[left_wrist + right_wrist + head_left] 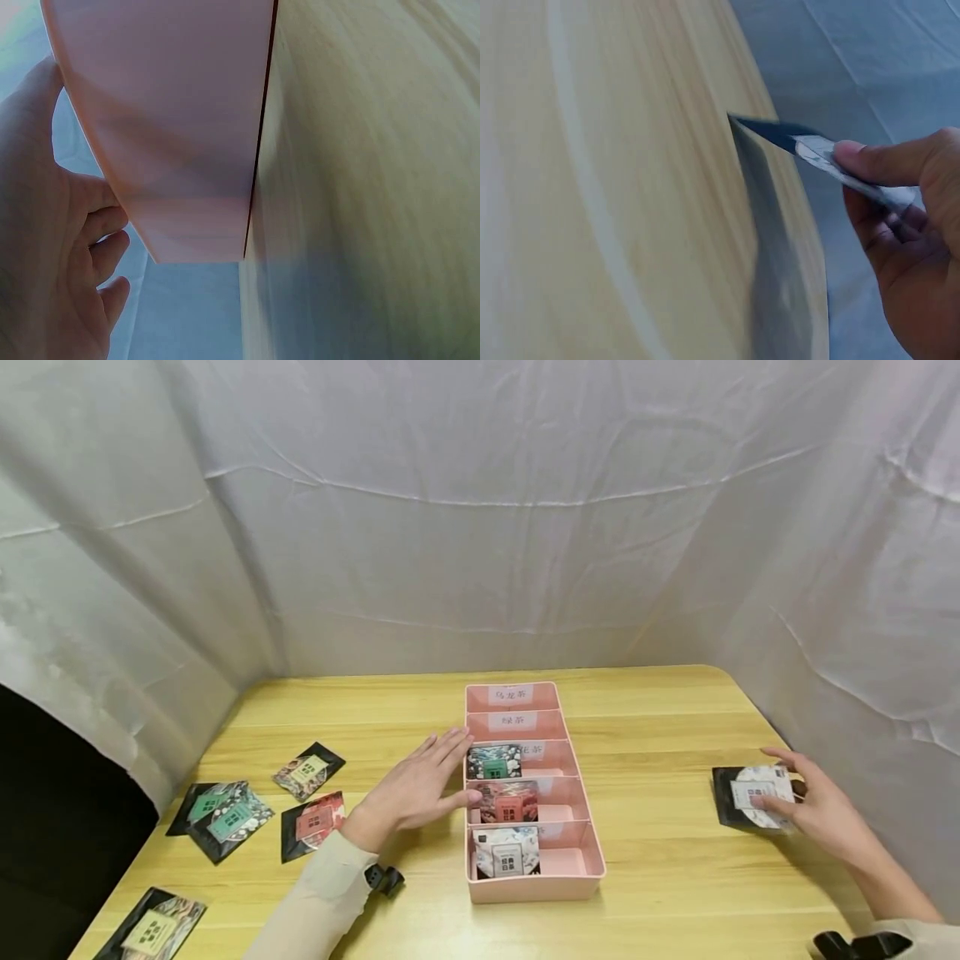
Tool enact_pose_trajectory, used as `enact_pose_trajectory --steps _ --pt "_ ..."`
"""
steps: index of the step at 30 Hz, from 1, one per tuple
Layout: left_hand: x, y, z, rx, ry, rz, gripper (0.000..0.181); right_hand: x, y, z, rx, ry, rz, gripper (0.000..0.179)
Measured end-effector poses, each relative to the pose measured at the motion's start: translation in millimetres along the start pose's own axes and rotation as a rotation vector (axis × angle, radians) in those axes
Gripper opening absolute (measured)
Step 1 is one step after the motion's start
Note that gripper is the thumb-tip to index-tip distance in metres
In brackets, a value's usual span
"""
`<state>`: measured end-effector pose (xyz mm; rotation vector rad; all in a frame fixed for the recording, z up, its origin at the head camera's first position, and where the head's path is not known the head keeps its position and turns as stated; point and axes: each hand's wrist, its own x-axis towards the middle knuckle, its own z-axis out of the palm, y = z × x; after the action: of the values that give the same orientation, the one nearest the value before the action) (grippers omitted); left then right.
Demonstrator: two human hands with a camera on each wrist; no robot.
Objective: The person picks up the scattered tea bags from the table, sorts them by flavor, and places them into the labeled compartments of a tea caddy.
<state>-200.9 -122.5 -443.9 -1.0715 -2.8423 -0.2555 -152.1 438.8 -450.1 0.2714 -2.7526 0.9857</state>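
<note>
On the table's right side, my right hand (821,810) pinches a black-and-white tea bag sachet (750,797) between thumb and fingers. The right wrist view shows the sachet (817,150) tilted, its far corner close to the tabletop. My left hand (420,789) has its fingers extended and touches the left rim of a pink divided box (536,889), also seen from the side in the left wrist view. Inside the box, the nearest compartment holds a white sachet (506,852), the one behind it a red sachet (508,802), the middle one a green sachet (493,762).
Paper labels (512,695) mark the compartments. Several sachets lie at the table's left: a red one (313,825), a yellow-labelled one (308,771), green ones (228,822) overlapping, and another yellow-labelled one (152,928) near the front edge. Grey curtains (480,568) surround the table.
</note>
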Motion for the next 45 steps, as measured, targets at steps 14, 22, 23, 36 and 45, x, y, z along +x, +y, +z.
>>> enact_pose_trajectory --steps 14,22,23,36,45 --pt "-0.2 0.0 0.2 -0.005 0.005 0.005 0.090 24.0 -36 11 0.037 0.119 0.020 0.041" --pt "-0.7 -0.3 0.9 -0.002 -0.004 -0.009 0.091 39.1 -60 22 0.051 0.104 -0.084 0.034" --pt "-0.5 -0.4 1.0 0.000 -0.006 -0.009 0.091 40.6 -64 23 0.050 0.102 -0.093 0.034" --pt "1.3 -1.6 0.5 -0.011 -0.009 -0.007 0.090 51.7 -116 39 0.090 0.074 -0.136 0.033" --pt "1.5 -1.3 -0.3 -0.001 -0.025 -0.005 0.091 50.8 -149 52 0.125 0.018 -0.238 0.033"
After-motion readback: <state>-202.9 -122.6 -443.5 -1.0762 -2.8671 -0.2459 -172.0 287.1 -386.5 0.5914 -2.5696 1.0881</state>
